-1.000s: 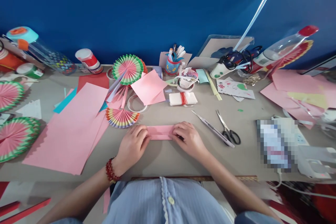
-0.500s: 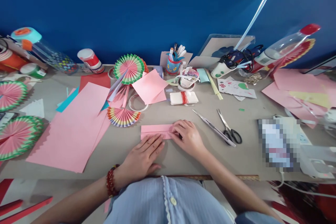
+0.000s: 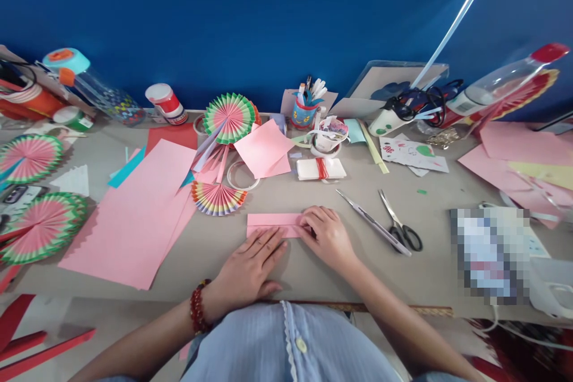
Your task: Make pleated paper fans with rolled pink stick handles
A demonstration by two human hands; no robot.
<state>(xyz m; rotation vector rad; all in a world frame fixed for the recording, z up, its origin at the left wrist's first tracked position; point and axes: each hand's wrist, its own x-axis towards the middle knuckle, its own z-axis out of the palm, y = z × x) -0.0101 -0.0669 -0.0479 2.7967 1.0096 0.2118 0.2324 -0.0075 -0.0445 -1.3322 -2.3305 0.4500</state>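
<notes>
A folded pink paper strip [image 3: 274, 221] lies flat on the table in front of me, with a crease running along its length. My left hand [image 3: 250, 265] rests flat on its lower edge, fingers stretched out and slightly apart. At the strip's right end my right hand [image 3: 329, 239] has its fingers curled in, thumb and fingertips closed on the paper. That end is partly hidden under the fingers. To the right of my right hand lie a slim grey pen-like craft tool [image 3: 373, 222] and black-handled scissors [image 3: 400, 227].
Large pink sheets [image 3: 129, 215] lie to the left, near pleated paper rosettes [image 3: 45, 227]. Farther back are a white bundle tied with red [image 3: 308, 169], a tape roll [image 3: 242, 176] and a pen cup [image 3: 303, 114]. A blurred-out device [image 3: 486, 253] sits at right.
The view has shifted slightly, so everything appears a little farther right. Both hands keep nearly the same place on the pink strip.
</notes>
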